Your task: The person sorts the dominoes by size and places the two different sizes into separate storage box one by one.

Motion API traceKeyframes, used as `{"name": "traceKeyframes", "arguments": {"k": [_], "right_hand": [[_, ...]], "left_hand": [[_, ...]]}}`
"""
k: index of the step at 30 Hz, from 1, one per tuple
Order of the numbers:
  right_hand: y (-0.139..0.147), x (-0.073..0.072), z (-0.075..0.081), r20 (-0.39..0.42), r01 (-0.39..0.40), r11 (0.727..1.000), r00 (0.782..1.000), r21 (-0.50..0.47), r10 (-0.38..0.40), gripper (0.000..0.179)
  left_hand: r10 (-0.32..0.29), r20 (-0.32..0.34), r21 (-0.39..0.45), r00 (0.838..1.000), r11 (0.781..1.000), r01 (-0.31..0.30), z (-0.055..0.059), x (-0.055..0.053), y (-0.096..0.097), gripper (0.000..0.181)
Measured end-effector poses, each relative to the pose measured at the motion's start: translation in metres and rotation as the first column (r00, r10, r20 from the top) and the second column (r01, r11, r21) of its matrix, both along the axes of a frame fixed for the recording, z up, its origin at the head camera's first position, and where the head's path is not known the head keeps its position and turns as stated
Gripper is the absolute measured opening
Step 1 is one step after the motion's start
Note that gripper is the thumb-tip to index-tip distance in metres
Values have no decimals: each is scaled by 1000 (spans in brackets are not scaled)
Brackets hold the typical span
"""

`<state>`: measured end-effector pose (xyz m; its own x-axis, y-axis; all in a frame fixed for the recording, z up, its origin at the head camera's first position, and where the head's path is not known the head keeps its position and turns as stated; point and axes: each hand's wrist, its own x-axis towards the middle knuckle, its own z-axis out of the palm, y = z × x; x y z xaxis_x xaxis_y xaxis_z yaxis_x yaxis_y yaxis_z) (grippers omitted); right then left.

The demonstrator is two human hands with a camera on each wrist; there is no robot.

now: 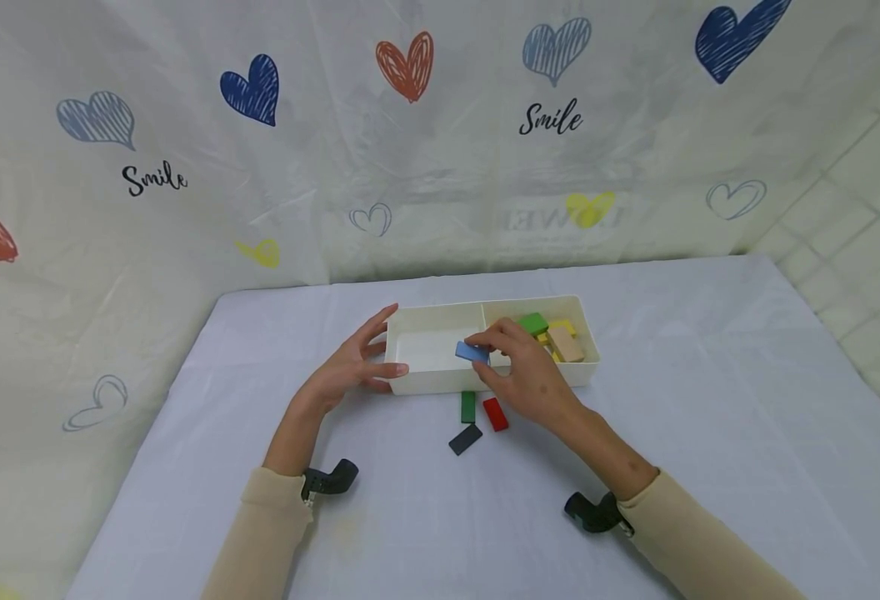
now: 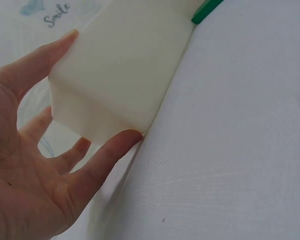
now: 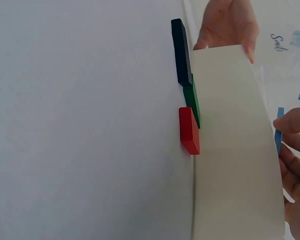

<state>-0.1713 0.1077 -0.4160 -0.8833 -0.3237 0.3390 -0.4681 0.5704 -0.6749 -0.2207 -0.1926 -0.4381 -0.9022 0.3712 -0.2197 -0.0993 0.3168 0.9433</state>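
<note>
A white two-compartment box (image 1: 432, 382) stands on the table. My left hand (image 1: 350, 365) holds its left end, the thumb at the front rim and the other fingers spread round the end wall; the left wrist view shows fingertips (image 2: 131, 135) against the box. Above the box, near the divider, my right hand (image 1: 526, 375) pinches a blue rectangular block (image 1: 472, 352) between thumb and fingers. The right compartment contains a green block (image 1: 533, 323), a tan block (image 1: 564, 343) and yellow blocks (image 1: 562, 326), partly hidden by the right hand.
In front of the box lie a dark green block (image 1: 468, 407), a red block (image 1: 496, 414) and a black block (image 1: 466, 440). White cloth (image 1: 410, 517) covers the table. Behind it hangs a pale curtain (image 1: 470, 150) printed with hearts.
</note>
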Motion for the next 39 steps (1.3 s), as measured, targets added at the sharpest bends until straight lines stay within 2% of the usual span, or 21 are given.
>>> {"name": "traceKeyframes", "arguments": {"k": [22,28,39], "right_hand": [[-3,-7,3,9,2,1000,1000,17,-2,30],[-2,-9,2,18,10,1000,1000,20,-10,34],[3,-6,7,6,-5,1000,1000,14,5,32]], "left_hand": [[12,10,4,1000,1000,-12,0,0,0,97],[-4,8,18,1000,1000,4,-1,0,0,96],[-6,7,25,1000,1000,6,0,-1,-1,97]]}}
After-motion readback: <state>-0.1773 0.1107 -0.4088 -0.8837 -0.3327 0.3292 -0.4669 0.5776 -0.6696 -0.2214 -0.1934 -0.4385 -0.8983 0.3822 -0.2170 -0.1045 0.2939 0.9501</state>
